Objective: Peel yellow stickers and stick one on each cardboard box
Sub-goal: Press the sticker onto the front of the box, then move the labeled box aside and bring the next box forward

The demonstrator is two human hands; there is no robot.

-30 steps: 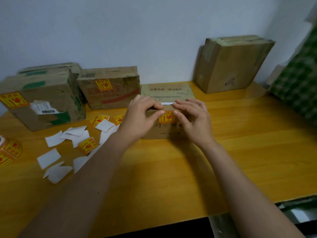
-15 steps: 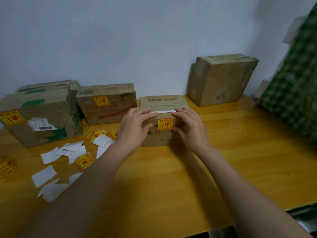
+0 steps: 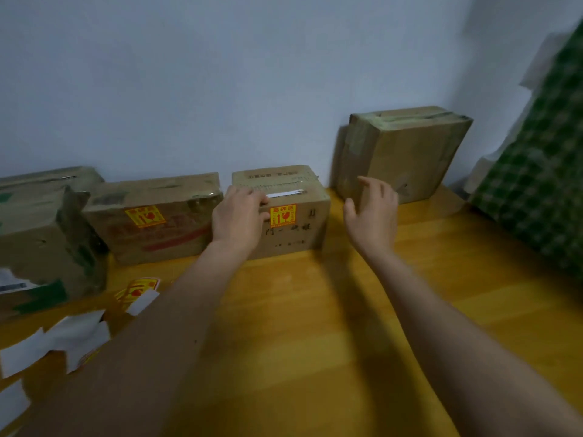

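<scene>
A small cardboard box (image 3: 296, 238) stands near the wall with a yellow sticker (image 3: 283, 215) on its front face. My left hand (image 3: 236, 217) grips its top left corner, fingers curled over the top edge. My right hand (image 3: 372, 212) hovers open just right of that box, touching nothing, in front of a larger cardboard box (image 3: 410, 156) that leans at the wall and shows no sticker. Left of the small box is a second box (image 3: 157, 234) bearing a yellow sticker (image 3: 145, 216). A bigger box (image 3: 41, 241) stands at the far left.
Loose yellow stickers (image 3: 135, 290) and white backing papers (image 3: 79, 329) lie on the wooden table (image 3: 315, 326) at the left. A green checked cloth (image 3: 536, 197) hangs at the right edge. The white wall runs right behind the boxes.
The small box has slid back toward the wall beside the stickered box. My right hand has let go of it and moved right; my left hand stays on it.
</scene>
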